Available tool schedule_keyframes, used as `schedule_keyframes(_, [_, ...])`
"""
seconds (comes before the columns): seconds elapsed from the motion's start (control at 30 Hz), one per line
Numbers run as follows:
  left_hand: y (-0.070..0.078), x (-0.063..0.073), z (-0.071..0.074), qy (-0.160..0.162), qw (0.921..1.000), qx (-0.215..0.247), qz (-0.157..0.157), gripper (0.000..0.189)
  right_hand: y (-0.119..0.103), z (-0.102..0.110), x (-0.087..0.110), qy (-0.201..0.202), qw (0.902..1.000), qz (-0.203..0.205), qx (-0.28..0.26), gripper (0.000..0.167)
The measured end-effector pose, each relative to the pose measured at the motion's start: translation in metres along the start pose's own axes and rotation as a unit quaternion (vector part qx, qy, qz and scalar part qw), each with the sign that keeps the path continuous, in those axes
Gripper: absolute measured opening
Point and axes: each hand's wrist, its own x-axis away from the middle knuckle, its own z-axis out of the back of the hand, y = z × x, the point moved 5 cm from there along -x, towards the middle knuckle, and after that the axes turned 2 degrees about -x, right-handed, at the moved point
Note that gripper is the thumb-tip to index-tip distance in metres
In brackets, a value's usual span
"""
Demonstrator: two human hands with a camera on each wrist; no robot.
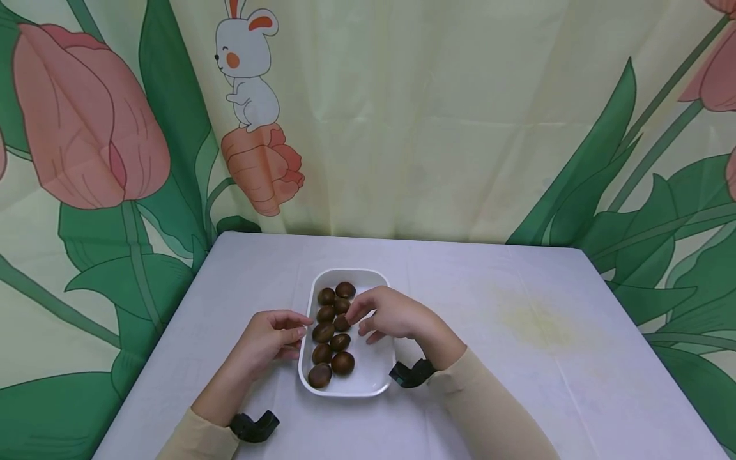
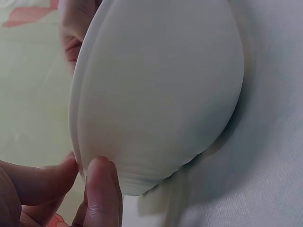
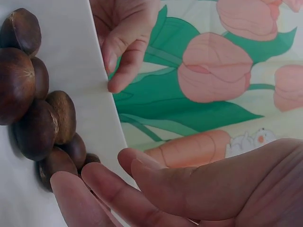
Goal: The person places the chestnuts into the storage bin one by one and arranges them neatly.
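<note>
Several glossy brown chestnuts (image 1: pixel 324 331) lie in two rough columns along the left half of a white tray (image 1: pixel 374 377). My left hand (image 1: pixel 269 335) holds the tray's left rim. In the left wrist view, its fingertips (image 2: pixel 102 182) meet the tray's outer wall. Above the tray's right half hovers my right hand (image 1: pixel 399 313), fingers loosely bent and the index fingertip at a chestnut in the right column. The right wrist view shows that hand's fingers (image 3: pixel 113 189) spread beside the chestnuts with nothing held between them; whether they touch one, I cannot tell.
A white cloth (image 1: pixel 489 287) covers the table, with a faint yellowish stain to the right. Behind it hangs a curtain (image 1: pixel 402 115) printed with tulips, a rabbit and a carrot. Each wrist wears a black camera band (image 1: pixel 253 427).
</note>
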Motion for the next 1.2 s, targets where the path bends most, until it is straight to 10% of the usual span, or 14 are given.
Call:
schedule_keyframes(0.77, [0.016,0.010,0.013,0.080,0.9937,-0.077,-0.012,0.043,0.019,0.057,0.052,0.075,0.9901,0.022,-0.117,0.045])
schedule_keyframes(1.2, [0.029,0.024,0.016,0.083,0.9736,-0.204,-0.060,0.069,0.041,0.080,0.100,0.235,0.9705,0.001,0.054,0.064])
